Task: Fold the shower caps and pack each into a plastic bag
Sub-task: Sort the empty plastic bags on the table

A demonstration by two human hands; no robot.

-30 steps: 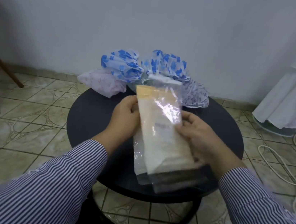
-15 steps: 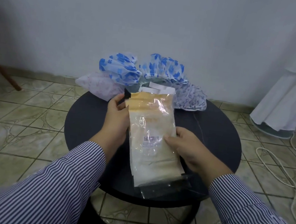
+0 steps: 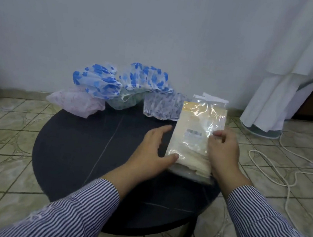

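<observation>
A stack of clear plastic bags (image 3: 197, 131) with a yellowish card top lies on the right side of the round dark table (image 3: 80, 148). My right hand (image 3: 223, 153) grips its right edge. My left hand (image 3: 153, 147) rests beside its left edge with fingers spread, the thumb touching the lower corner. Several shower caps sit along the table's far rim: a pale pink one (image 3: 75, 100), two white ones with blue flowers (image 3: 98, 83) (image 3: 145, 77), a greenish one (image 3: 124, 100) under them, and one with small blue print (image 3: 162, 106).
White fabric (image 3: 288, 76) hangs at the right over a fan base (image 3: 263, 130). A white cord (image 3: 292, 172) lies looped on the tiled floor to the right of the table. A wall stands close behind the table.
Both hands carried the stack of bags from the table's middle to its right side and laid it down. My left hand has come off the stack's back and now rests beside it.
</observation>
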